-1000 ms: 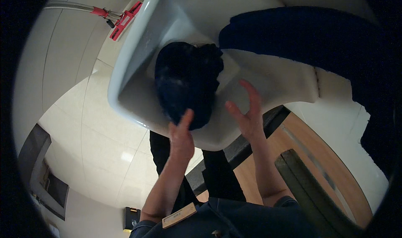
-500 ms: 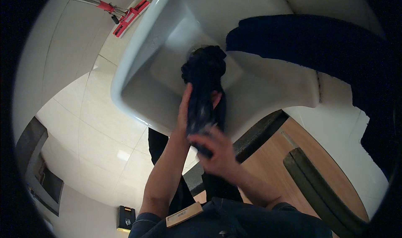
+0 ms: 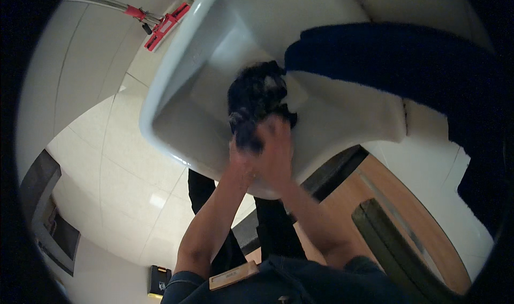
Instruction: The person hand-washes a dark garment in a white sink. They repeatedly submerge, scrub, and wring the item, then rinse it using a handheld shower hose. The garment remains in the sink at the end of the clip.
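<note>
A wet, crumpled dark blue cloth point(image 3: 254, 98) with pale suds on it lies bunched in the white sink point(image 3: 182, 106). My left hand point(image 3: 242, 157) grips its near end from the left side, with its fingers partly hidden by the fabric. Close against it on the right, my right hand point(image 3: 276, 146) is closed over the same end, its fingers smeared by motion. Both hands are inside the basin near its front rim. The cloth covers the drain area.
A large dark blue cloth point(image 3: 385, 52) drapes over the sink's right side. At the far left, a red mop head point(image 3: 167, 27) leans near the wall. An olive padded piece point(image 3: 388, 240) and a wooden panel point(image 3: 342, 197) stand right of my legs; a black case point(image 3: 159, 280) sits lower left.
My right hand has moved forward and up, beside my left hand. The stretched cloth is now bunched together deeper in the basin, with more suds showing.
</note>
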### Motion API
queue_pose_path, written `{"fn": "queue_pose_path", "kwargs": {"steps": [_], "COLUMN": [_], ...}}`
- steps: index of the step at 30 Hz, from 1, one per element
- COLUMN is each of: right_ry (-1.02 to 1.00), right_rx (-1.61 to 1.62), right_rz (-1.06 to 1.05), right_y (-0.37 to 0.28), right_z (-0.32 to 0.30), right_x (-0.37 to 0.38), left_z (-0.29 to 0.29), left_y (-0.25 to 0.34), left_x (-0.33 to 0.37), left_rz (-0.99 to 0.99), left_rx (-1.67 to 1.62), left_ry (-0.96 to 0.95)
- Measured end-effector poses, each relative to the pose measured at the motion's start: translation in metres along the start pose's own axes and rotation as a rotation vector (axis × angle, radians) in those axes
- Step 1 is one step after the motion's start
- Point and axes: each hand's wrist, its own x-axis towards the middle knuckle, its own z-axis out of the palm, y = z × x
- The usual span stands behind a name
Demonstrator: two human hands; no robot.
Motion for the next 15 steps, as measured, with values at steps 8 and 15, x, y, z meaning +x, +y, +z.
{"fn": "queue_pose_path", "kwargs": {"steps": [8, 15], "right_ry": [-0.050, -0.049], "right_rx": [0.083, 0.273], "right_rz": [-0.187, 0.157], "right_y": [-0.007, 0.046], "right_z": [0.004, 0.041], "right_x": [-0.023, 0.046], "left_z": [-0.031, 0.017], "left_y": [0.008, 0.000], "left_x": [0.000, 0.012], "left_rz": [-0.087, -0.051], "left_rx": [0.127, 0.162], "left_ry": [0.023, 0.403]}}
